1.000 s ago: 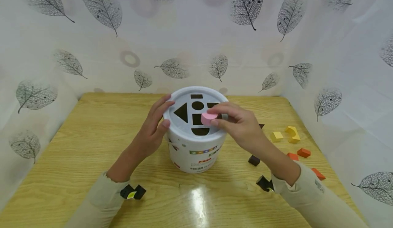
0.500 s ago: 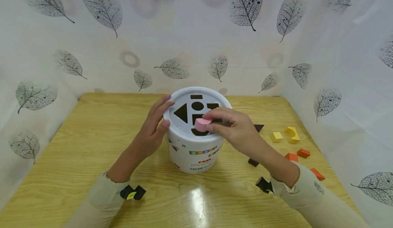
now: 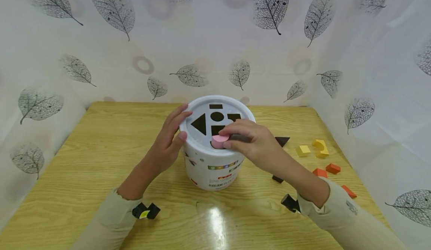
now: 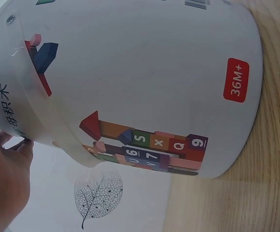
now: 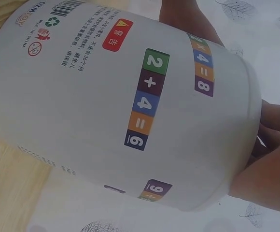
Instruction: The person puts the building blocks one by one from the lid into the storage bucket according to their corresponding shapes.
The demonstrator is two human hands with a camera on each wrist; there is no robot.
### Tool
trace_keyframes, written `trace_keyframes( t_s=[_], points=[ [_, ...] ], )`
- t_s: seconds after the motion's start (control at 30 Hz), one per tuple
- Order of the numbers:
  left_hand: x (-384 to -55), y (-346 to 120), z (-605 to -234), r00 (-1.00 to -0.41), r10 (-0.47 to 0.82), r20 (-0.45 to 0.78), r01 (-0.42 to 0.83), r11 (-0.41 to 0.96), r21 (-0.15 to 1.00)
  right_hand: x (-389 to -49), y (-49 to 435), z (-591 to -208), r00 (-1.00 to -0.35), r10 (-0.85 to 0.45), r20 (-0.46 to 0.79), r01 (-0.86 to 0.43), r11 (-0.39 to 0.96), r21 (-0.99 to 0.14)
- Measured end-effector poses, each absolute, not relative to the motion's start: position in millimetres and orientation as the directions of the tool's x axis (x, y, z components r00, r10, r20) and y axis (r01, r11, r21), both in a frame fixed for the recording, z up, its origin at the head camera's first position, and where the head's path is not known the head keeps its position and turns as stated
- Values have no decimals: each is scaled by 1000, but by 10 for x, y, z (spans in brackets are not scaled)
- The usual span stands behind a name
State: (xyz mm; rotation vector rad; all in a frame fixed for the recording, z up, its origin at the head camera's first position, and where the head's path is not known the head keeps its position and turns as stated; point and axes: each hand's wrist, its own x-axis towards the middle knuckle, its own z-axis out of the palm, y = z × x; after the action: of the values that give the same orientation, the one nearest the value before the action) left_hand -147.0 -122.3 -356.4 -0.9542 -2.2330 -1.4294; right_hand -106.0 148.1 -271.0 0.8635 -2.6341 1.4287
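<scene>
A white bucket (image 3: 212,171) stands upright on the table, its pale lid (image 3: 184,121) cut with several shaped holes. My left hand (image 3: 166,141) rests against the lid's left rim, fingertips and thumb touching the edge. Between thumb and fingers, my right hand (image 3: 260,139) pinches a pink half-round block (image 3: 220,141). The block sits at the half-round hole nearest me and covers most of it; how deep it reaches cannot be told. In the right wrist view, the fingers (image 5: 270,169) are at the lid's edge, and the block is hidden.
Right of the bucket lie a dark triangular block (image 3: 282,141), a dark block (image 3: 278,179) partly behind my forearm, yellow blocks (image 3: 303,151) and several red-orange blocks (image 3: 333,168). Wood-grain table (image 3: 111,137) surrounds the bucket. A leaf-printed sheet (image 3: 208,40) hangs behind.
My right hand has carried the pink block left and toward me across the lid, from beside the square hole to the half-round hole. The left hand has stayed at the rim.
</scene>
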Motion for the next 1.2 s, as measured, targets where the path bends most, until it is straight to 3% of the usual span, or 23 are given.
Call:
trace_keyframes(
  t_s=[0.67, 1.0, 1.2],
  points=[
    [-1468, -1231, -3576, -730, 359, 581, 678, 273, 683, -1067, 1535, -2688, -862, -457, 218, -440, 463, -769],
    [-1475, -1233, -3583, -724, 359, 589, 684, 269, 678, -1054, 1656, -2700, -851, -398, 344, -512, 481, -712],
    [-1472, -1231, -3582, -728, 358, 585, 680, 266, 683, -1020, 1781, -2688, -879, -327, 348, -469, 453, -758]
  ],
)
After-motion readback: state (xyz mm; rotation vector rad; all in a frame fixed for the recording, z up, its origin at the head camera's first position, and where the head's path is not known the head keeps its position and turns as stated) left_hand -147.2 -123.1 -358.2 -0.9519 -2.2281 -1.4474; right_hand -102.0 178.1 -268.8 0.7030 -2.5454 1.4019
